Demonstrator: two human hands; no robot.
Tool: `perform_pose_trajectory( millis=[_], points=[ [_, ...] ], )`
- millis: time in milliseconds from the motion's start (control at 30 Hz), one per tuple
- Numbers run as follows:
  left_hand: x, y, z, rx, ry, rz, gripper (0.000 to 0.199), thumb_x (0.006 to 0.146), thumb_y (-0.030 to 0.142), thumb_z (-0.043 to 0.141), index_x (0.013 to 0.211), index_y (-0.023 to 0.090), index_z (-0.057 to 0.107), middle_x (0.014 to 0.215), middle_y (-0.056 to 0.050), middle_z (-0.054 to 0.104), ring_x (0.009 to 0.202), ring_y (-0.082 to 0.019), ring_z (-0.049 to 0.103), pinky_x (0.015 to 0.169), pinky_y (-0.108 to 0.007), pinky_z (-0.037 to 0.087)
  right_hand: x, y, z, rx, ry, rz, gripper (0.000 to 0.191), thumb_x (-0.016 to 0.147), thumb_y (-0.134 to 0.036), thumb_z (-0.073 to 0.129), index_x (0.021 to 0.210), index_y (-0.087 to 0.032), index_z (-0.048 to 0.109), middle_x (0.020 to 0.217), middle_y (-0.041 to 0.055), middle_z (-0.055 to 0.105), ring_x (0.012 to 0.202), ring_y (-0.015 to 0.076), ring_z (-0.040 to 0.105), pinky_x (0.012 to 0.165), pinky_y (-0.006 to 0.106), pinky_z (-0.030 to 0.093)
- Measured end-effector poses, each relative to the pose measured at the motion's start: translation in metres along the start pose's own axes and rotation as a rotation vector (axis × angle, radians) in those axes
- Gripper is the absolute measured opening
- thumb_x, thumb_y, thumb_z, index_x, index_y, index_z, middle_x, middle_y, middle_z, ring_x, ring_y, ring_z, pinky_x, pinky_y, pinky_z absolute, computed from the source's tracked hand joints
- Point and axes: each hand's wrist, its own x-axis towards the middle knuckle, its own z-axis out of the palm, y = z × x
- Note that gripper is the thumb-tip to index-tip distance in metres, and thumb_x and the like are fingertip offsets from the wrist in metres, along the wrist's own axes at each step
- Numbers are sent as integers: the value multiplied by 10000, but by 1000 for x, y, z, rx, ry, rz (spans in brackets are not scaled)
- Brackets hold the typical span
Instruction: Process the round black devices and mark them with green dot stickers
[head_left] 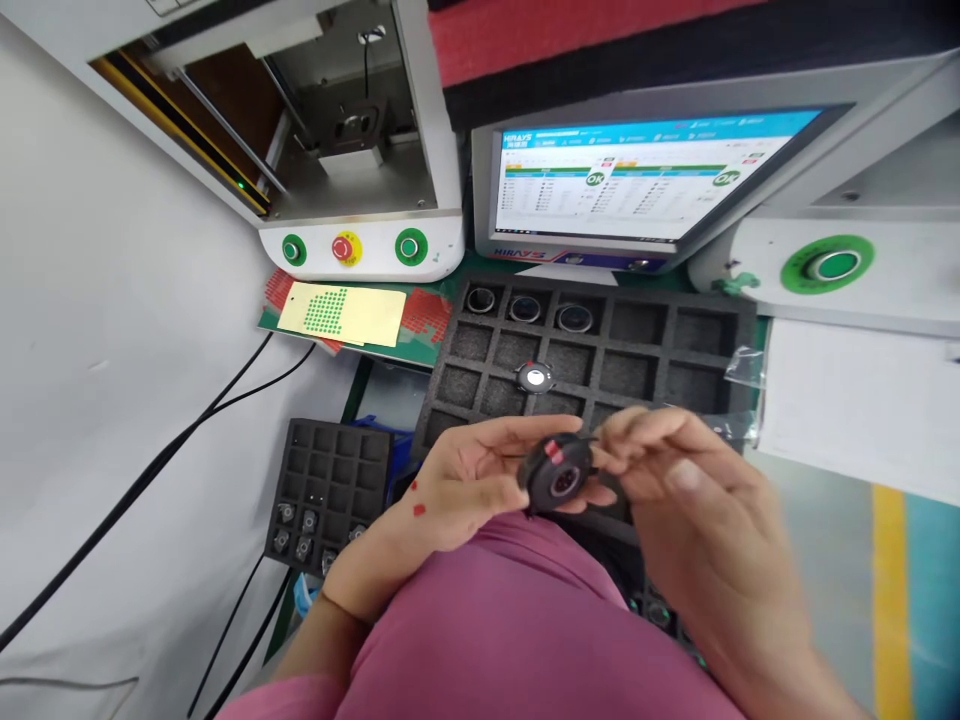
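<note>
My left hand (pixel 472 475) holds a round black watch-like device (pixel 559 475) between thumb and fingers, its back facing up. A small red sticker sits on the rim of the device. My right hand (pixel 697 490) is at the right side of the device, its thumb and index finger pinched near the edge; whatever they pinch is too small to make out. Beyond my hands, a similar round device (pixel 535 377) lies on the dividers of a black foam tray (pixel 592 350). Several round devices stand in the tray's far row. Two red stickers are on my left hand's skin.
Behind the tray stand a monitor (pixel 600 180) and a test machine (pixel 360 245) with buttons. A yellow sticker sheet (pixel 341 313) lies left of the tray. A smaller foam tray (pixel 330 460) is at lower left. Papers (pixel 862 400) lie at right.
</note>
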Motion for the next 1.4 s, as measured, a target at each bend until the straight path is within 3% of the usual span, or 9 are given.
perform_pose_trajectory(
  millis=[133, 333, 467, 633, 733, 867, 1167, 1333, 1400],
  points=[
    [2, -5, 8, 9, 65, -106, 421, 898, 480, 626, 1124, 134, 701, 1003, -118, 751, 869, -233, 746, 741, -319, 621, 4, 5, 2, -123, 60, -100, 274, 792, -457, 783, 985, -270, 727, 980, 38, 695, 862, 155, 664, 729, 225, 566],
    [5, -11, 19, 527, 201, 209, 213, 918, 318, 617, 1008, 148, 710, 771, -23, 711, 678, -126, 663, 619, -214, 559, -3, 13, 8, -138, -76, -170, 103, 896, -315, 687, 984, -291, 735, 973, 27, 697, 864, 160, 665, 703, 245, 575],
    [-1, -12, 19, 770, 146, 247, 222, 923, 279, 594, 1080, 154, 688, 858, -27, 701, 684, -119, 632, 601, -216, 519, -9, 10, 8, -71, -67, -185, 85, 899, -274, 676, 968, -290, 722, 1011, 38, 692, 934, 203, 670, 771, 317, 588],
    [-4, -19, 23, 925, 165, 344, 194, 936, 322, 563, 963, 177, 689, 652, 2, 617, 504, -113, 506, 480, -246, 437, -15, 13, 8, -20, -99, -265, 121, 931, -215, 620, 997, -283, 695, 973, 28, 662, 948, 224, 691, 829, 399, 602],
    [-2, -20, 27, 1040, 192, 489, 251, 974, 345, 487, 1003, 176, 671, 685, -22, 672, 507, -134, 559, 495, -263, 472, -16, 16, 8, 37, -106, -293, 116, 940, -229, 614, 997, -282, 699, 935, 22, 646, 914, 218, 701, 812, 410, 617],
    [1, -19, 26, 1159, 48, 620, 294, 990, 288, 436, 1166, 149, 625, 726, -45, 714, 574, -164, 652, 520, -250, 509, -15, 11, 13, 178, -108, -234, 45, 864, -246, 721, 897, -276, 713, 855, 6, 635, 850, 181, 696, 799, 377, 639],
    [-6, -32, 15, 1185, 0, 639, 546, 990, 283, 416, 1527, 211, 345, 1063, -102, 758, 834, -240, 751, 688, -299, 590, -12, -2, 24, 277, -116, -112, 225, 749, -272, 820, 685, -225, 609, 727, -29, 501, 683, 129, 630, 777, 394, 652],
    [-6, -30, 17, 1124, 53, 627, 416, 969, 293, 445, 1360, 205, 558, 980, -88, 772, 750, -220, 747, 651, -297, 596, -11, 7, 17, 243, -176, -143, 143, 823, -261, 750, 748, -242, 629, 771, -20, 517, 748, 142, 653, 825, 402, 639],
    [-5, -23, 20, 922, 52, 475, 321, 959, 313, 497, 1212, 190, 652, 916, -74, 769, 637, -168, 713, 591, -256, 577, -10, 7, 11, 184, -246, -178, 64, 857, -302, 723, 888, -275, 675, 858, 2, 575, 855, 177, 675, 839, 411, 631]
  ],
)
